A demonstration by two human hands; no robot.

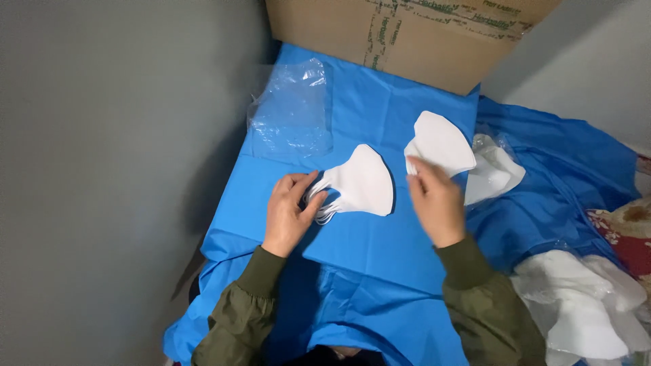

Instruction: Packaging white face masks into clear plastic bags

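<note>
Grey walls close in on the left and at the upper right, and between them lies a surface [380, 251] covered with a bright blue sheet, creased and hanging over the near edge. At its far end stands a brown carton [407, 34], its front face crossed by strips of clear tape with green print (the lettering is left unread). Just below the carton's left corner a clear plastic bag [291, 112] lies flat and crumpled on the blue sheet.

Near the middle of the sheet sits a stack of white folded masks [363, 183], fan-shaped, with the ear loops bunched at its left end. The left hand [290, 210] rests at that end, its fingers curled loosely on the loops; the grip is light, touching rather than clenched. The right hand [437, 200] pinches the lower edge of a single white mask [441, 142], which is lifted slightly, just right of the stack. Both arms wear olive-green sleeves.

Behind that mask, at the surface's right edge, lies a bag with more white masks [495, 169]. Further right the blue cloth bunches in folds, and at the lower right sits a heap of white masks in plastic [583, 305], beside a red patterned cloth [630, 230].
</note>
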